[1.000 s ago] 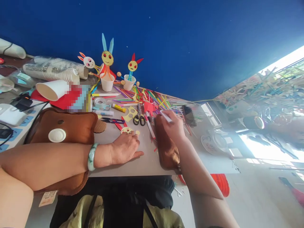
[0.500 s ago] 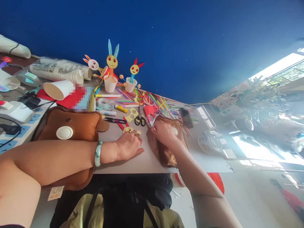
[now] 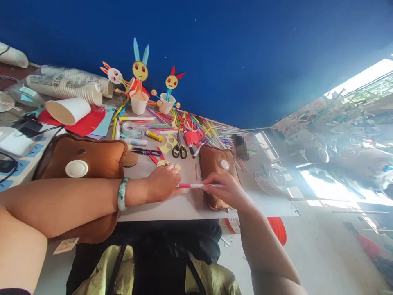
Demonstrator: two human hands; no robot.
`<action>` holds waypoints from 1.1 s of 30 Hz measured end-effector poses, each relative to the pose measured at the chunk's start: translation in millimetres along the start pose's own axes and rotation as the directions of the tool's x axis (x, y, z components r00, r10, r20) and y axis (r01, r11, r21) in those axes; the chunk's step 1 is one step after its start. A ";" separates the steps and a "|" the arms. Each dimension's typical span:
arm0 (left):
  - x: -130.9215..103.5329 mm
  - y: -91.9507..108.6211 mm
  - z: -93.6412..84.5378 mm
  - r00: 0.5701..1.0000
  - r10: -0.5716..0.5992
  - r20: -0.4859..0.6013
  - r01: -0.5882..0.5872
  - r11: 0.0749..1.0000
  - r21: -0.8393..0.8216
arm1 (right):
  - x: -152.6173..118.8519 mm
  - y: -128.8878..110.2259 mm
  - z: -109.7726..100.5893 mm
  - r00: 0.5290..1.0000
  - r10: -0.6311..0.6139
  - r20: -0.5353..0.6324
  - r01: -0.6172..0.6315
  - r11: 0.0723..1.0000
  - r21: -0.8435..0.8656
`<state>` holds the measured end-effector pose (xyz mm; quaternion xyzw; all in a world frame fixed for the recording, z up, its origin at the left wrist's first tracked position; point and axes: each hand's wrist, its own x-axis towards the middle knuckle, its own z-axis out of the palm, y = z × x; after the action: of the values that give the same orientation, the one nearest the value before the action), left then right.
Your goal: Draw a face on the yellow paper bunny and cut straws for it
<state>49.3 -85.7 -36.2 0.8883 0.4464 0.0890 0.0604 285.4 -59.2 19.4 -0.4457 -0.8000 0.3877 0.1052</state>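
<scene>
A white marker with a pinkish-red cap [image 3: 185, 185] lies level between my two hands, just over the near part of the table. My right hand [image 3: 223, 187] pinches its white barrel. My left hand [image 3: 162, 183] is closed around the capped end, which its fingers partly hide. Just beyond my left hand is a yellow paper rabbit face [image 3: 162, 163] with red ears, partly covered by the fingers. My left forearm crosses a large brown plush hand warmer [image 3: 89, 153]. A smaller brown plush warmer [image 3: 215, 159] lies beyond and under my right hand.
Black scissors [image 3: 179, 150], thread snips [image 3: 145, 151], a glue stick [image 3: 138, 142] and punched yellow paper [image 3: 168, 144] lie ahead. Behind them are many coloured sticks [image 3: 211, 133] and paper cups with rabbit figures [image 3: 139, 102]. A power strip [image 3: 15, 141] with cables sits left.
My right hand has come back toward me from the far side of the small warmer, now with the marker. My left hand has closed on the marker's capped end. The view has shifted slightly.
</scene>
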 end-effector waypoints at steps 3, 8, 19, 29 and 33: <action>-0.4 2.4 1.4 1.000 -0.002 -0.002 0.002 0.999 0.041 | 4.0 -0.2 10.8 0.998 0.027 -0.057 -0.022 0.996 0.084; -0.8 7.4 2.1 0.998 0.056 0.023 -0.058 0.993 0.098 | 17.5 -1.3 33.0 0.967 0.195 -0.163 -0.093 0.868 0.487; 3.8 5.9 2.5 0.996 0.040 0.085 -0.045 0.998 0.054 | 24.6 -9.5 63.6 0.946 0.202 -0.254 -0.040 0.851 0.524; -5.0 10.0 2.5 0.988 0.106 0.113 -0.125 0.978 0.168 | 14.2 14.5 -2.1 0.769 0.143 -0.623 0.069 0.951 0.303; -7.1 10.4 8.2 0.990 0.114 0.085 -0.128 0.973 0.192 | 29.3 8.6 12.7 0.864 0.095 -0.494 0.074 0.948 0.310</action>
<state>55.0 -97.8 -43.0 0.9182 0.3955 0.0154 -0.0170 267.3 -40.0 -0.6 -0.5126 -0.6691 0.3827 0.3782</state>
